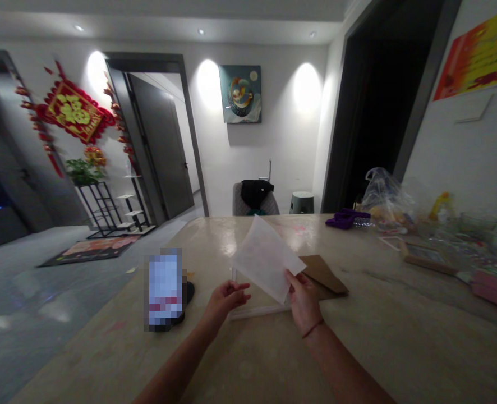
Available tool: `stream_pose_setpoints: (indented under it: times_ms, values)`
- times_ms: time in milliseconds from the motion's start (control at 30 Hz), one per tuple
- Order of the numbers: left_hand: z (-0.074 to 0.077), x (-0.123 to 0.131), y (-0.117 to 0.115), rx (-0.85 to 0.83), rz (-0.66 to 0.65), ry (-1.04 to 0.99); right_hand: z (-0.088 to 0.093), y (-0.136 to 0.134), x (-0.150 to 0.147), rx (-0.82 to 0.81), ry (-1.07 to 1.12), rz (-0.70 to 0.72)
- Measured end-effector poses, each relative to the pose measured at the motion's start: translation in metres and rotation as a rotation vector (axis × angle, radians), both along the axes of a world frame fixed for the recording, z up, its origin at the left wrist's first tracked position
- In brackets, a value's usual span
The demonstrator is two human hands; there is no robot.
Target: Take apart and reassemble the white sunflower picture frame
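Note:
A translucent white sheet of paper [265,255] is held up at a tilt above the table. My right hand [303,297] pinches its lower right corner between thumb and fingers. Left of the sheet, my left hand [228,298] is raised with its fingers loosely bent and apart, holding nothing. Below the sheet lies a flat, clear-edged thing [259,312], mostly covered, so its kind does not show. A brown kraft envelope [326,276] rests on the table just beyond my right hand, partly hidden by it.
A phone on a stand [164,289] stands on the table [248,365] at left. Along the right side are a purple cloth [345,219], a clear plastic bag [385,202], a small wooden frame [427,258] and a pink box [495,289]. A chair [237,201] stands behind the far edge.

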State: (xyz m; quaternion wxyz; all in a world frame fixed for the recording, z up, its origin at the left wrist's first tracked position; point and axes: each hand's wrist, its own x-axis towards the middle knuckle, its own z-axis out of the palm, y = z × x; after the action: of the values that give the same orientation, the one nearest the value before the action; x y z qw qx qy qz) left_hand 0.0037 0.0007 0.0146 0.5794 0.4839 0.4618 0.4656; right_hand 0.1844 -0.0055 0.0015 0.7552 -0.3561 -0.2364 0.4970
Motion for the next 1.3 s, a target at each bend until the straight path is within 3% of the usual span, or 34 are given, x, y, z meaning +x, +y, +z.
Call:
stream_pose_setpoints:
  times_ms: [200,400,600,733,867,1100,1200,1300]
  values:
    - [0.009,0.002,-0.006,-0.087,-0.121,0.164,-0.005,-0.004,-0.018,-0.032,0.089,0.149]
    - [0.021,0.001,-0.016,-0.039,-0.328,0.118,-0.008,-0.004,-0.018,-0.023,0.096,0.176]
    - [0.011,0.002,-0.008,0.045,-0.112,0.154,-0.003,-0.005,-0.021,0.055,-0.012,0.209]
    - [0.004,-0.007,0.002,0.119,-0.039,0.191,-0.003,0.0,-0.006,0.07,-0.107,0.151]
    - [0.004,-0.014,0.005,0.195,0.009,0.341,-0.007,0.007,0.016,-0.081,-0.394,0.022]
    - [-0.001,-0.018,0.009,0.255,0.094,0.818,-0.008,0.001,0.022,-0.203,-1.281,-0.225]
    - [-0.003,-0.017,0.01,0.243,0.089,0.988,-0.007,-0.002,0.021,-0.292,-1.568,-0.257]
    - [-0.004,-0.016,0.009,0.245,0.05,1.049,-0.004,-0.003,0.021,-0.36,-1.71,-0.262]
